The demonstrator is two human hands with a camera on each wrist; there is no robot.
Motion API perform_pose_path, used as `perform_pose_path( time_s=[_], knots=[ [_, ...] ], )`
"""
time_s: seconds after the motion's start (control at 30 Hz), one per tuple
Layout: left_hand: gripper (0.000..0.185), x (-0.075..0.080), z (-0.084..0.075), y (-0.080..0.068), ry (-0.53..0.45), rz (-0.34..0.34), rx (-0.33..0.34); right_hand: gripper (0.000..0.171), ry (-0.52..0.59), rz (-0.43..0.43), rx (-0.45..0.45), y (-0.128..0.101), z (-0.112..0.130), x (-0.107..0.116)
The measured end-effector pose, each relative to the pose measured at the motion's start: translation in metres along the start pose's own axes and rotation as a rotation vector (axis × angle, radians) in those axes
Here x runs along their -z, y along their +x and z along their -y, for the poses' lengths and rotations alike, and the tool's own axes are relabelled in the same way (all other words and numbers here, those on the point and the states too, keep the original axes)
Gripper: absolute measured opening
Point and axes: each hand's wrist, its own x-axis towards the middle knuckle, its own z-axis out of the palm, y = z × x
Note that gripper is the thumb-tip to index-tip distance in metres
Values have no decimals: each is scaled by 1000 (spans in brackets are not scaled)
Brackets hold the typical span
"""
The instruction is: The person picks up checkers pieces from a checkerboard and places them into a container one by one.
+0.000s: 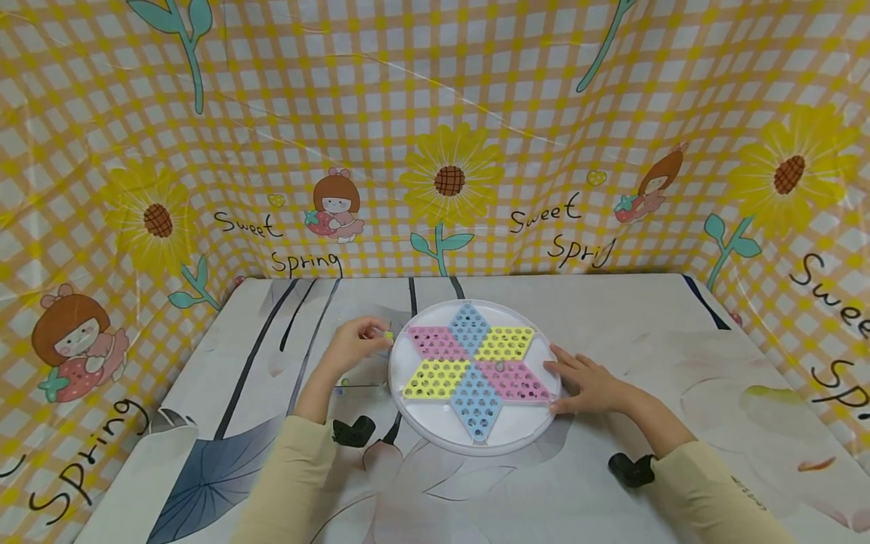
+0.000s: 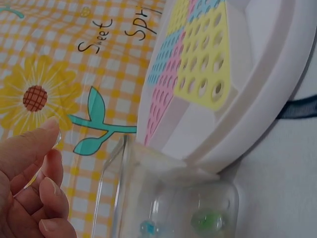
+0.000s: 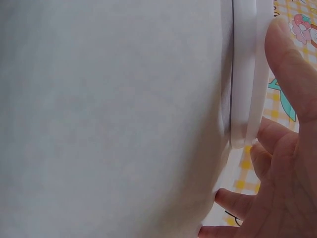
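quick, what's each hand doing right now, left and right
Left hand: pinches a small yellow-green marble beside the board.
Right hand: open, fingers resting on the board's right rim, holding nothing.

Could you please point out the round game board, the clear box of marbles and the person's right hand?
Round game board [image 1: 416,423]: head view, on its bare white rim.
Clear box [image 2: 224,197]: left wrist view, on its transparent wall.
Right hand [image 1: 590,384]: head view, on the back of the hand.
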Motion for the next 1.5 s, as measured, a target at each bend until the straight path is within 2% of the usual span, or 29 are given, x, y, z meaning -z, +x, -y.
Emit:
perform_pose_path(
  time_s=[0.33,0.9,1.17,1.5],
  knots=[
    [22,16,13,-7,10,-31,-3,83,-15,-1,-4,0,0,-1],
    [23,37,31,-16,88,-56,67,86,-5,-3,-14,1,-4,-2],
    [24,41,36,-17,95,-73,92,87,-12,0,-21,1,-4,-2],
    [21,44,38,-19,113,-78,68,86,-11,-1,-23,1,-2,-1]
  ],
)
